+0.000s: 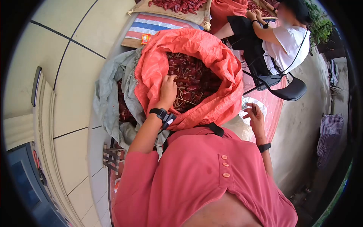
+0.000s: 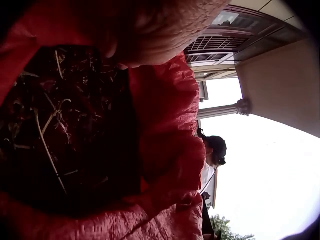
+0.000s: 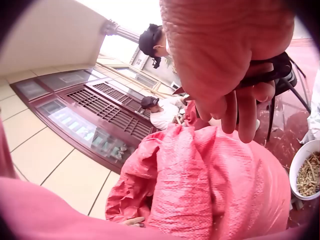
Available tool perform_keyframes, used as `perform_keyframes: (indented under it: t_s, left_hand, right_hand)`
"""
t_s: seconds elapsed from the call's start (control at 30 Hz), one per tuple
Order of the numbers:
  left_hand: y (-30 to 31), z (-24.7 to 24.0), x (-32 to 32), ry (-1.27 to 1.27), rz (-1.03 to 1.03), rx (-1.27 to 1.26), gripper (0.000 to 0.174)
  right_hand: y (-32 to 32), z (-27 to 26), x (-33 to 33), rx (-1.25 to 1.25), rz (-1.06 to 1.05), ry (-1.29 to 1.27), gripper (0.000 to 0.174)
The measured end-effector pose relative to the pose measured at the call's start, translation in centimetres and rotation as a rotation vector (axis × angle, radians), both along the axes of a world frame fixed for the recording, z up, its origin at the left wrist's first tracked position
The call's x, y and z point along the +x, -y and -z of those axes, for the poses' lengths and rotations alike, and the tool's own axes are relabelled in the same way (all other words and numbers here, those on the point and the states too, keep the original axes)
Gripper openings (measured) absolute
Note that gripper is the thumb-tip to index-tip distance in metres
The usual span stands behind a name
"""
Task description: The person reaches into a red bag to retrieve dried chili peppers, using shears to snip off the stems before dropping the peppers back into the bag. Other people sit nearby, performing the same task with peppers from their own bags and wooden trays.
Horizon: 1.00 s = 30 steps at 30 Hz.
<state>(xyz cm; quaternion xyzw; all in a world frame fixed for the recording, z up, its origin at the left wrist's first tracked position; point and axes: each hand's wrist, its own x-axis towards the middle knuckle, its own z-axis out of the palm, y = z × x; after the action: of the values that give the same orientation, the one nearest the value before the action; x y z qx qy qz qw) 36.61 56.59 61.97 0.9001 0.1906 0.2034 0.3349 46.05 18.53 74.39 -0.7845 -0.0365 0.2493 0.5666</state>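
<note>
A red woven sack (image 1: 153,64), its rim rolled down, stands in front of me, filled with dried red chilies (image 1: 193,83) and loose stems. My left hand (image 1: 168,92) rests at the sack's near-left rim, its relaxed fingers reaching over the chilies. In the left wrist view the heel of that hand (image 2: 170,40) shows above the sack opening, its fingertips hidden. Off to the right of the sack, my right hand (image 1: 257,120) is raised and pinches a thin dark piece (image 1: 254,109); its kind cannot be told. The right wrist view shows its fingers (image 3: 246,117) bent above the sack.
Left of the red sack stands a grey-green sack (image 1: 107,90) with more chilies. A striped sheet (image 1: 159,26) and a tray of chilies (image 1: 181,4) lie beyond. A person (image 1: 287,41) sits at the right by a black chair (image 1: 291,90). A white bucket (image 3: 294,175) holds stems.
</note>
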Motion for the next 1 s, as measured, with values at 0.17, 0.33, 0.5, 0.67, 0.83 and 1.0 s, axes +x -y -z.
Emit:
perform_keyframes:
  t_s: [0.17,0.33,0.5,0.67,0.83,1.0]
  left_hand:
    - [2.3,1.9,1.7,-0.299,0.063,0.055,0.049]
    - [2.5,3.3,2.6,-0.401,0.073,0.17,0.027]
    - [1.9,2.7,0.4,0.0,-0.029,-0.059,0.014]
    - [2.8,-6.3,-1.5,0.258,-0.143,-0.679,0.013]
    - [4.6,-10.7,-1.9,0.721,-0.073,-1.387,0.012]
    - [5.3,-12.4,-2.9,0.793,-0.015,-1.621,0.01]
  right_hand:
    - [-6.7,-0.6,1.2,0.185,-0.262,0.114,0.021]
    - [-7.1,-1.7,1.2,0.089,-0.357,0.158,0.021]
    - [-4.5,-3.1,0.4,0.133,-0.208,0.042,0.021]
    - [-5.0,-2.5,1.2,0.21,-0.285,0.015,0.019]
    - [-10.2,-2.2,2.6,0.231,-0.472,-0.075,0.025]
    - [-16.1,-5.0,1.4,0.435,-0.362,-0.267,0.032]
